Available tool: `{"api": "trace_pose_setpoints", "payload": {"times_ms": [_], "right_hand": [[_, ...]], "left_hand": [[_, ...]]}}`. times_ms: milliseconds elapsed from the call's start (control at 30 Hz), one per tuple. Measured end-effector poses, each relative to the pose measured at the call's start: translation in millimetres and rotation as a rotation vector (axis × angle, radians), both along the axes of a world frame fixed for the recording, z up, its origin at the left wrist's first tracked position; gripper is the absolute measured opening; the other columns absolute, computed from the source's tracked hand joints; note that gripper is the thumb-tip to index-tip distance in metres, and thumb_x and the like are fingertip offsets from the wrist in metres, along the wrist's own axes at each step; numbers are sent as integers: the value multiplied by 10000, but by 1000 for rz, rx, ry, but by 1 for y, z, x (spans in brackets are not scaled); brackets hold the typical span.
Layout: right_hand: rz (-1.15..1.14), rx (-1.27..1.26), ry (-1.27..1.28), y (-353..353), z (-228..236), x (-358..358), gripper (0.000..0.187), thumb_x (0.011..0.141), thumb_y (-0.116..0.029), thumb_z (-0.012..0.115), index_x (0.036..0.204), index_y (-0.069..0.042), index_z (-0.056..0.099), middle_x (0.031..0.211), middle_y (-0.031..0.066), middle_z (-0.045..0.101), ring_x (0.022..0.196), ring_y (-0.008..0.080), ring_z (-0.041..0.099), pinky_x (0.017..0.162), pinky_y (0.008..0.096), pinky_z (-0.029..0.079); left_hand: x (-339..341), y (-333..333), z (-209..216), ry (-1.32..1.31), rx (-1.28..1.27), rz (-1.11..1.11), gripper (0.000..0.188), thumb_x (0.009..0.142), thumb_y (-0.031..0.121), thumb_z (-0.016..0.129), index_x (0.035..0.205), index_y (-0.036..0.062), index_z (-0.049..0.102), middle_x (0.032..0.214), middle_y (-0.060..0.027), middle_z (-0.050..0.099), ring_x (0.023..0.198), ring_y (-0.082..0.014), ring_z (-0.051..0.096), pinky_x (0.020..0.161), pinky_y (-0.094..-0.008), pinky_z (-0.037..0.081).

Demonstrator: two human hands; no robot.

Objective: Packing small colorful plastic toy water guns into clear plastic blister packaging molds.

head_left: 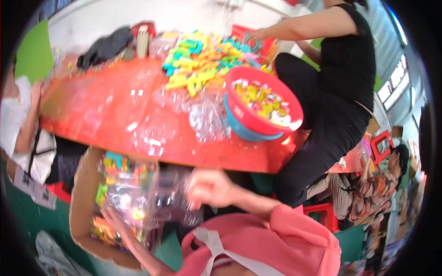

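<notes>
1. Bagging step, by my reading: the right hand (209, 186), fingers curled, pinches a clear crinkly plastic bag (172, 198) below the red table's (115, 115) edge.
2. The left hand (115, 216) reaches into a brown cardboard box of packed colourful toys (115, 193); its grip is blurred, so I cannot tell.
3. Next calls for holding the bag's mouth open.
4. A red bowl nested in a blue basin (262, 103) sits on the table to the right.

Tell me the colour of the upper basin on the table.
Red basin, nested in a blue one; head view.

Clear plastic bag (172, 198) — crumpled, blurred, just above a box of packed toys (117, 198)
</notes>
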State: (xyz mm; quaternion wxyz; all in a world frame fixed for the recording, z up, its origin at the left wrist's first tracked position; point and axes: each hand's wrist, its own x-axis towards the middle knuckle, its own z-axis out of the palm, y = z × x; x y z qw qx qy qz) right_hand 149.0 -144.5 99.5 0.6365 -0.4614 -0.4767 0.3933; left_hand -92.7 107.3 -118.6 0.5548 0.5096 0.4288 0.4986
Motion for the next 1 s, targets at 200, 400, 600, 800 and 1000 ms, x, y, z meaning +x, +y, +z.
{"api": "trace_pose_setpoints", "payload": {"times_ms": [200,400,600,800,1000], "right_hand": [[-521,-23,-658,55,35,70,100,941,-87,605,910,7,594,723,55,600,614,126,580,573,266,468],[-542,314,-1416,169,-17,164,236,841,-93,691,1057,-16,636,963,159,661,836,358,623,724,391,509],[-460,-40,-862,139,12,77,248,886,-172,689,1058,3,651,797,82,692,708,131,649,624,301,509],[-91,-207,-216,66,0,-13,181,837,-161,765,941,-44,676,795,-9,625,664,49,540,612,228,458],[-277,-81,-600,65,-8,-25,254,763,-137,817,916,-34,642,765,-12,580,602,51,472,533,216,409]], "left_hand": [[-43,2,18,-140,-128,93,458,971,244,617,1375,87,470,1073,-31,608,906,-130,587,721,-291,510],[25,-41,89,-343,-140,5,477,948,167,642,1383,99,458,992,-14,598,727,-78,563,613,-246,496],[74,-67,133,-391,164,-203,393,949,11,585,1320,47,463,955,-23,591,705,-83,558,614,-237,523],[97,-90,150,-16,554,-261,354,907,-26,618,1249,19,541,1104,-118,594,990,-224,604,815,-308,490],[104,-111,149,111,515,-444,455,896,119,604,1326,27,489,1159,-173,570,1010,-324,585,831,-382,489]]}}
